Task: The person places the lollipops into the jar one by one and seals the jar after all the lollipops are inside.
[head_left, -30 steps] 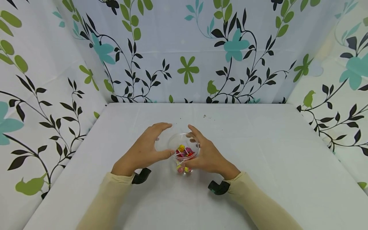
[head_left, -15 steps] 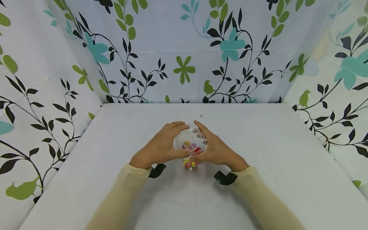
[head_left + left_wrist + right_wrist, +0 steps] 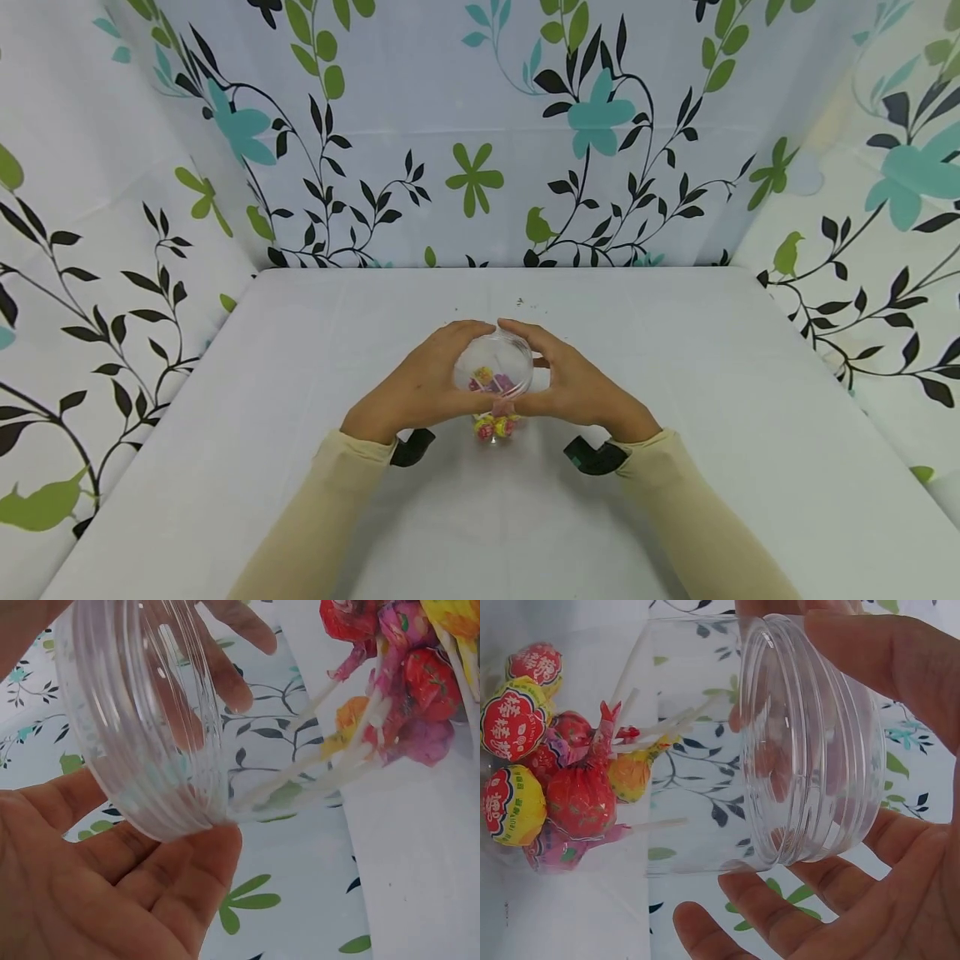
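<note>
A clear plastic jar (image 3: 705, 859) stands upright on the table, with several lollipops (image 3: 581, 802) in red, yellow, orange and pink wrappers at its bottom. Its clear, ridged lid (image 3: 855, 750) sits on the jar's mouth. My left hand (image 3: 412, 379) grips the lid from the left, thumb in front and fingers behind. From the right, my right hand (image 3: 581, 387) curves round the same lid, its thumb tip near the left thumb and its fingertips at the rim. Parts of both hands' fingers show through the clear plastic in the wrist views.
A white cloth covers the table (image 3: 675, 358), with small dark specks (image 3: 521, 301) toward the back. Curtains (image 3: 420, 75) printed with leaves and flowers surround the table at the back and both sides. A dark wrist camera (image 3: 594, 456) sits under each sleeve cuff.
My left hand came in from the left and took hold of the lid. My right hand has shifted its grip round the lid. The head view has turned slightly right.
</note>
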Demonstrator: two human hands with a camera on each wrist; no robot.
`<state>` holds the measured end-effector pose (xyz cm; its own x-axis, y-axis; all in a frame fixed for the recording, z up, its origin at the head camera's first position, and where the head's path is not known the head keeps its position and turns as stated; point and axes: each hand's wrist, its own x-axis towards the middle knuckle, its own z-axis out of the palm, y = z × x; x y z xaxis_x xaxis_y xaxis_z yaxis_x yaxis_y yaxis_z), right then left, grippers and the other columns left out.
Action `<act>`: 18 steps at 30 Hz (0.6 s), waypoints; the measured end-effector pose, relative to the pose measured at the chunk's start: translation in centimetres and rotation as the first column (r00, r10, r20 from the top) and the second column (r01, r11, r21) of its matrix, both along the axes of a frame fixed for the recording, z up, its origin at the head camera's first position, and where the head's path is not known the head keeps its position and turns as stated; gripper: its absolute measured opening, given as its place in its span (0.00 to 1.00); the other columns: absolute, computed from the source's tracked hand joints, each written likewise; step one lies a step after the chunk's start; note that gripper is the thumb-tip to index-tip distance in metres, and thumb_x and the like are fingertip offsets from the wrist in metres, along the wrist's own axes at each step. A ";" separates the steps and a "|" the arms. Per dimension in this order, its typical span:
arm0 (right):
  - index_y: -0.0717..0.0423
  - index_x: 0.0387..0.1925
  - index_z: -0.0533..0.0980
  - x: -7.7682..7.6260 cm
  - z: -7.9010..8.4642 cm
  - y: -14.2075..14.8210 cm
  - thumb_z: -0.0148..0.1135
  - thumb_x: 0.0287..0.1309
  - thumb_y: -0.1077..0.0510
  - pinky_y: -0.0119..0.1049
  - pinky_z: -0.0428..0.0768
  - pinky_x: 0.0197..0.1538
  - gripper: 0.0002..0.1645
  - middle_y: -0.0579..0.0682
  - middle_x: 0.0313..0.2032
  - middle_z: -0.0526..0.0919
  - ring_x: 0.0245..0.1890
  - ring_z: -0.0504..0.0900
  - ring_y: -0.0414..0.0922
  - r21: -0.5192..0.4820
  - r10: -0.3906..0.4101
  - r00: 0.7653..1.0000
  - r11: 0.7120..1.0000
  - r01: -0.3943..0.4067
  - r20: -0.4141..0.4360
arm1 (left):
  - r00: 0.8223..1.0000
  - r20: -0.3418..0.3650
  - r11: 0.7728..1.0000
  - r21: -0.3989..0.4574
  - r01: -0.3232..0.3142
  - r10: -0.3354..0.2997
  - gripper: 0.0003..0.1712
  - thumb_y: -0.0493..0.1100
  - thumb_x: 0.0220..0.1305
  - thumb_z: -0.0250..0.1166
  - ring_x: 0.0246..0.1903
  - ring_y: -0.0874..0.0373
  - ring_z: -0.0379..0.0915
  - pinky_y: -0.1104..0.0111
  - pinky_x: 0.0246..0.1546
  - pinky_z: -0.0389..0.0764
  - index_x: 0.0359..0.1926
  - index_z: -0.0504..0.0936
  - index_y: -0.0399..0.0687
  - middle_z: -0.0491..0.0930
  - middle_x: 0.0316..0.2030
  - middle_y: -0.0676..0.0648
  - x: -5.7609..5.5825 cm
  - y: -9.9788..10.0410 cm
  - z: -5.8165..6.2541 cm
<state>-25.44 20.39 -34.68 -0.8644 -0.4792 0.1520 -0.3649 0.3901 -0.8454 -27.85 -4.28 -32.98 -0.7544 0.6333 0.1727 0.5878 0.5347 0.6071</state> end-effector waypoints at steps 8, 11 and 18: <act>0.56 0.60 0.78 0.0 0.0 0.0 0.82 0.51 0.54 0.63 0.74 0.68 0.36 0.49 0.75 0.69 0.76 0.65 0.52 0.044 -0.035 0.994 0.998 0.040 -0.099 | 0.989 0.144 0.998 0.053 -0.044 0.036 0.68 0.64 0.44 0.85 0.60 0.52 0.74 0.50 0.60 0.80 0.81 0.56 0.58 0.69 0.72 0.48 -0.4 -0.7 -0.8; 0.54 0.56 0.79 0.0 0.0 0.1 0.84 0.50 0.53 0.62 0.75 0.66 0.33 0.49 0.74 0.70 0.75 0.66 0.52 0.025 -0.040 0.994 0.999 0.043 -0.106 | 0.992 0.116 0.998 0.049 -0.046 0.040 0.67 0.61 0.46 0.85 0.64 0.50 0.72 0.48 0.63 0.78 0.81 0.56 0.58 0.67 0.73 0.47 -0.4 -0.7 -0.8; 0.56 0.61 0.78 -0.1 0.2 0.1 0.85 0.47 0.57 0.59 0.77 0.64 0.38 0.49 0.72 0.72 0.72 0.70 0.52 -0.003 -0.051 0.990 0.999 0.051 -0.129 | 0.996 0.093 0.996 0.085 -0.022 0.014 0.63 0.57 0.48 0.85 0.62 0.51 0.71 0.49 0.64 0.78 0.79 0.59 0.56 0.67 0.73 0.48 -0.4 -0.7 -0.7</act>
